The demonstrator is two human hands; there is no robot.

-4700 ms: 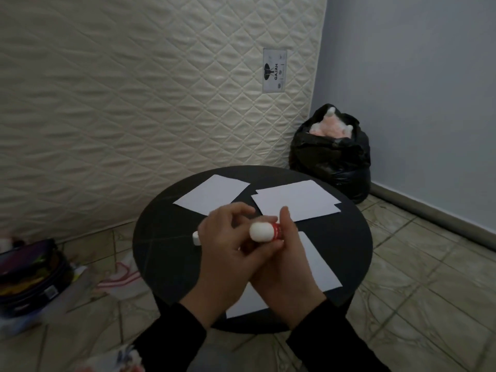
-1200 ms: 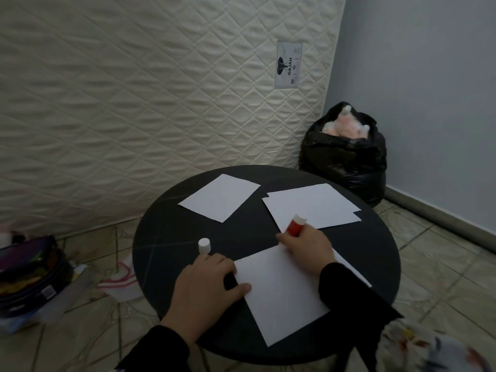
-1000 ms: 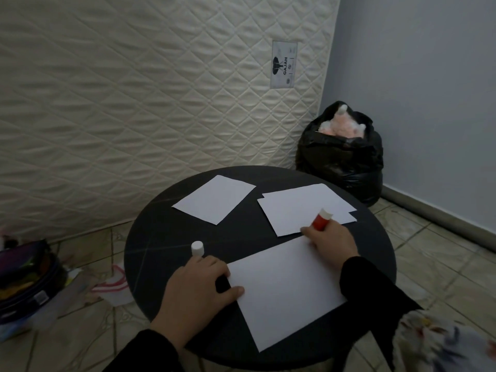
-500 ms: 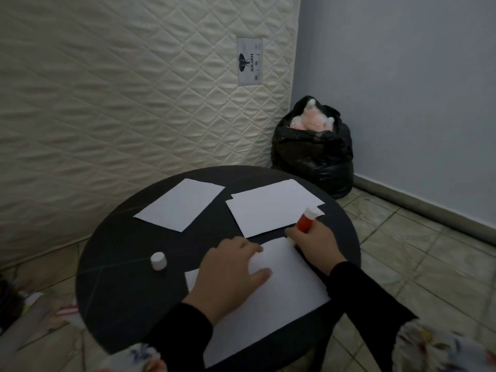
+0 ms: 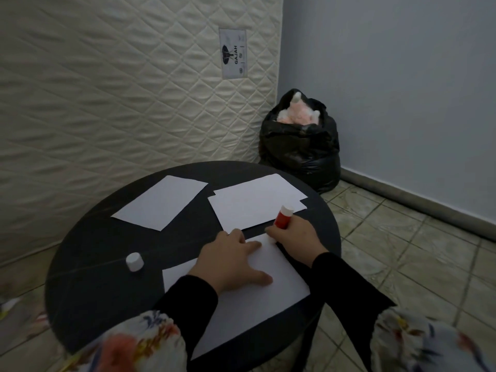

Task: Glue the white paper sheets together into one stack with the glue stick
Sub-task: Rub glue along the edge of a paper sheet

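Two hands worked one sheet. Right hand kept a closed grip on the red glue stick with white base, tip down at the far right corner of the nearest white paper sheet. Left hand lay flat, fingers spread, pinning that sheet to the round black table. White cap stood off to the left. Beyond: a single white sheet and an overlapping pair of white sheets, lying apart. Gluing looked barely begun; nothing stacked.

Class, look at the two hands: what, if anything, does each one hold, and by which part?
The right hand grips the glue stick by its lower red body. The left hand holds nothing, pressing flat on the near sheet.
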